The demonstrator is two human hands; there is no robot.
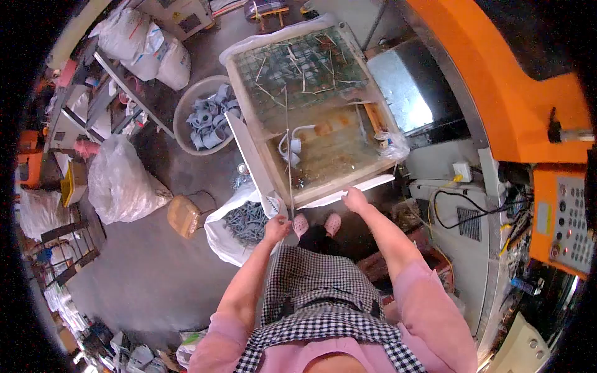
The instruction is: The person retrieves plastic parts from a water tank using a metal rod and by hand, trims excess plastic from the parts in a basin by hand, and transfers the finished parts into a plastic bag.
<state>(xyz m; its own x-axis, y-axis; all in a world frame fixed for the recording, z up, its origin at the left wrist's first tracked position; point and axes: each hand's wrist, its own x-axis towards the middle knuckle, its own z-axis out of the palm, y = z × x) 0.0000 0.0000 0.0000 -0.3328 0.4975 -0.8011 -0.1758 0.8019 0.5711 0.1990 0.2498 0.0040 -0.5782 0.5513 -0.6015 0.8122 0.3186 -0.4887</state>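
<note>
My left hand [277, 229] is closed at the near left corner of a water-filled tank [382, 109], beside the lower end of a thin rod [288, 149]. What its fingers hold is too small to make out. At the tank's near edge, my right hand [356, 200] has its fingers closed on the border of a white sheet [323, 199]. Grey plastic pipe fittings [292, 148] lie in the tank's near part. Dark netting with thin sticks [305, 65] covers the far part. Left of my left hand stands a white sack [219, 233] of small grey pieces [245, 222].
A round tub [181, 127] of grey fittings stands left of the tank. A small wooden stool [182, 216] and a clear plastic bag [121, 183] are farther left. An orange machine with a control panel [569, 221] and loose cables [463, 217] is on the right.
</note>
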